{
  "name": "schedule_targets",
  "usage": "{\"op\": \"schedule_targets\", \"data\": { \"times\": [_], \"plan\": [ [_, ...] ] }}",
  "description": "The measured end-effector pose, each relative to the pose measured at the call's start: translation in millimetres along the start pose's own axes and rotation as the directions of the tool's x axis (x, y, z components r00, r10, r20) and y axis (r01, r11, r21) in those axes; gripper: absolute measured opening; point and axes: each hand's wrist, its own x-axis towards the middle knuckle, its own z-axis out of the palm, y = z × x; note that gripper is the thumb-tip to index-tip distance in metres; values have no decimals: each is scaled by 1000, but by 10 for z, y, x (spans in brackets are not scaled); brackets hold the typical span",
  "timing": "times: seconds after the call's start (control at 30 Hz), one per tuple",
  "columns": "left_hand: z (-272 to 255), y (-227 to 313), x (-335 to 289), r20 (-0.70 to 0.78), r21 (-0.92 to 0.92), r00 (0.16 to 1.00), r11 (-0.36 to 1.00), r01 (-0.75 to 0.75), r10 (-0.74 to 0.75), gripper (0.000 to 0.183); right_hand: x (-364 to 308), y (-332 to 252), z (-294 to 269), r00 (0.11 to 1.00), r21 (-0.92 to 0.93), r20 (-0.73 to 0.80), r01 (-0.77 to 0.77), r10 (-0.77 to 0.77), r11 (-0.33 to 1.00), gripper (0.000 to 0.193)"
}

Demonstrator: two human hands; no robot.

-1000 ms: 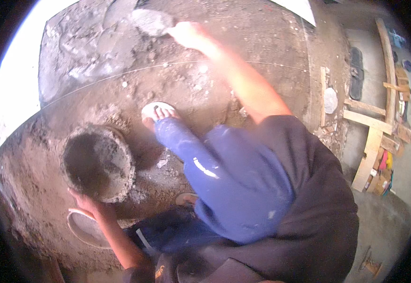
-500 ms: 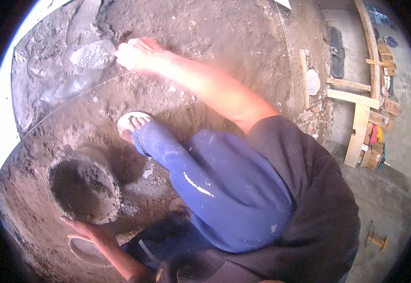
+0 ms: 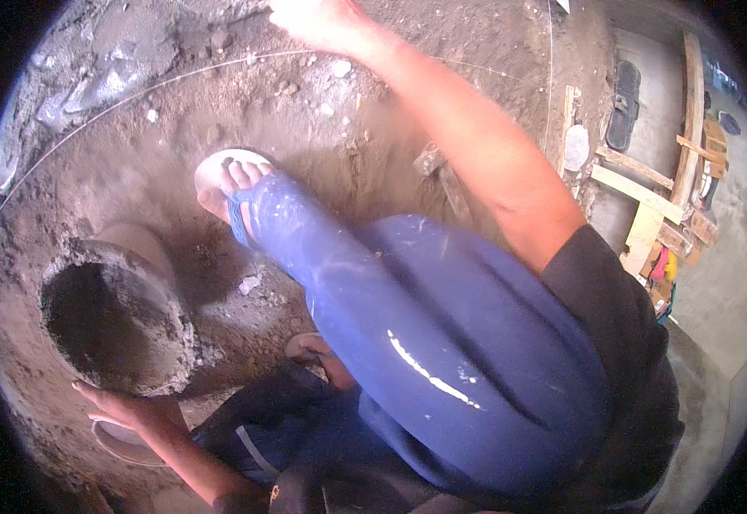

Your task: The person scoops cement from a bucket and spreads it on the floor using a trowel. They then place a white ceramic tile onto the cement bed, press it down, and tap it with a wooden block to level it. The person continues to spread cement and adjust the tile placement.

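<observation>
My right hand [image 3: 318, 21] is at the far edge of the picture, washed out by light, its fingers curled closed. What it grips is cut off here; half a second earlier a grey, leaf-shaped blade like a trowel's showed at its fingers. My left hand [image 3: 125, 404] lies with fingers stretched out beside the near rim of a round, mortar-crusted bucket [image 3: 146, 261]. The bucket leans toward me, its mouth showing dark grey material inside. Below that hand, partly covered by it, is a pale round rim [image 3: 125, 454] of another container.
A string [image 3: 168, 81] runs over the rough soil. Wet grey material with a shiny sheet [image 3: 99, 90] lies at the far left. My sandalled foot [image 3: 232, 184] stands in the middle. On the right are wooden boards [image 3: 639, 193], a dark oblong tub [image 3: 624, 107] and cardboard boxes [image 3: 712, 150].
My right hand has moved away from me and to the right, up to the picture's edge, and the blade has left view. The whole view has shifted; my left hand stays by the bucket.
</observation>
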Motion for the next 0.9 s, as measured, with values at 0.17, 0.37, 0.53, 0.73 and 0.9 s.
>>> {"op": "schedule_targets", "data": {
  "times": [0.17,0.37,0.53,0.73,0.9],
  "plan": [
    [-84,-227,488,28,114,980,973,-199,197,84,-39,111,-29,1000,-118,11,-10,11,993,24],
    [12,-77,250,21,-173,999,984,-35,39,88,-105,-224,-122,953,-300,-6,-292,304,908,33],
    [-375,-427,957,219,49,964,985,-166,152,80,-176,-844,-348,975,-59,-127,-190,181,980,19],
    [-177,-398,1020,332,-319,936,948,-1,113,78,-584,-1299,43,997,-144,24,-71,75,987,27],
    [-247,-462,1146,348,-376,929,927,17,124,78,-430,-1438,67,866,50,499,17,-39,999,34]
  ]
}}
